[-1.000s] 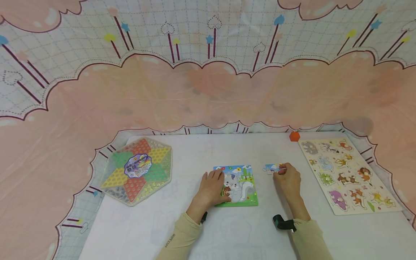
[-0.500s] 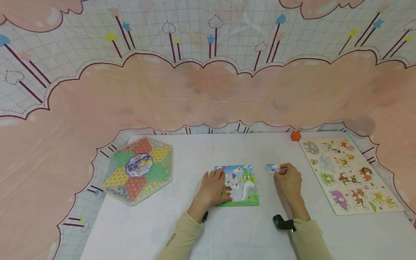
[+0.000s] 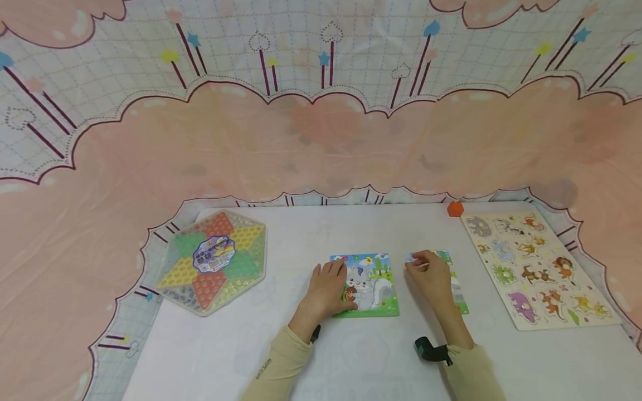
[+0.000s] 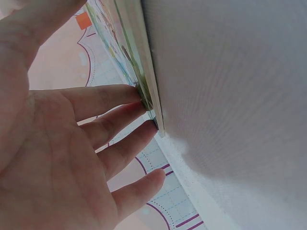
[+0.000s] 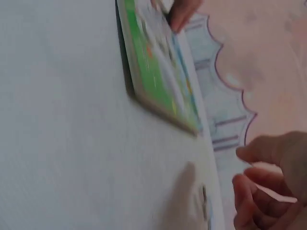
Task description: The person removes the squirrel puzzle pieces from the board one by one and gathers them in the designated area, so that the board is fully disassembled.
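The left hand (image 3: 328, 289) lay flat, fingers straight, on the squirrel jigsaw (image 3: 368, 285) at mid-worktop (image 3: 301, 234). The right hand (image 3: 428, 275) pinched a loose puzzle piece (image 3: 412, 258) just beside it. Steadying the frame seemed wise. A Chinese checkers board (image 3: 213, 262), an animal peg puzzle (image 3: 536, 267) and an orange block (image 3: 455, 209) lay well apart, blocking nothing.
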Demonstrator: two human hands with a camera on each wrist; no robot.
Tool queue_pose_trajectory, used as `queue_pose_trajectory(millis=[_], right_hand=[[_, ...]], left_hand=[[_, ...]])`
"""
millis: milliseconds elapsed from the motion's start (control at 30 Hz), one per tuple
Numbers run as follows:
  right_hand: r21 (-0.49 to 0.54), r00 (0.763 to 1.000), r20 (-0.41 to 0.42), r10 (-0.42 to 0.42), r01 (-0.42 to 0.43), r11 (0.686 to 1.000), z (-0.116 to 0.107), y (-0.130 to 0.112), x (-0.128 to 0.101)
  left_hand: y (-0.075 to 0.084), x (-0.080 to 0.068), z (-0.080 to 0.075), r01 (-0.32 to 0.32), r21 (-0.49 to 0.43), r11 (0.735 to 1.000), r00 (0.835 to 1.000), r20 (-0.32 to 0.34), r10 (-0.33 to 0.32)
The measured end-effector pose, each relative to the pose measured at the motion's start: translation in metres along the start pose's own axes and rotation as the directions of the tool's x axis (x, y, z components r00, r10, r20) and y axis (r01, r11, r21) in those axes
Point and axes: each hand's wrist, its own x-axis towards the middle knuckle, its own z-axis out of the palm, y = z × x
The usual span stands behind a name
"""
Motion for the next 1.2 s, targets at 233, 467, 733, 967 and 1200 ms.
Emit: queue_pose_trajectory(millis=[233, 467, 733, 967, 1200], right_hand=[[-0.037, 0.957, 0.266, -0.118, 0.133, 0.99, 0.029, -0.026, -0.021], [-0.152, 0.942, 0.314, -0.114, 0.169, 0.974, 0.046, -0.04, -0.033], [-0.137, 0.947, 0.305, -0.106, 0.153, 0.979, 0.053, -0.044, -0.031], [-0.049, 0.95, 0.305, -0.073, 0.093, 0.994, 0.053, -0.043, -0.032], [-0.029, 0.945, 0.32, -0.068, 0.082, 0.996, 0.052, -0.044, -0.03]], left_hand=[[0.0, 0.001, 0.001, 0.0, 0.012, 1.0, 1.0, 0.009, -0.001], [0.002, 0.001, 0.001, 0.002, 0.01, 1.0, 1.0, 0.018, -0.002], [-0.001, 0.003, -0.002, 0.017, -0.006, 1.0, 1.0, 0.008, -0.017], [0.001, 0.002, 0.0, 0.014, -0.019, 1.0, 1.0, 0.005, -0.014], [0.001, 0.002, -0.001, -0.008, -0.008, 1.0, 1.0, -0.017, 0.008]])
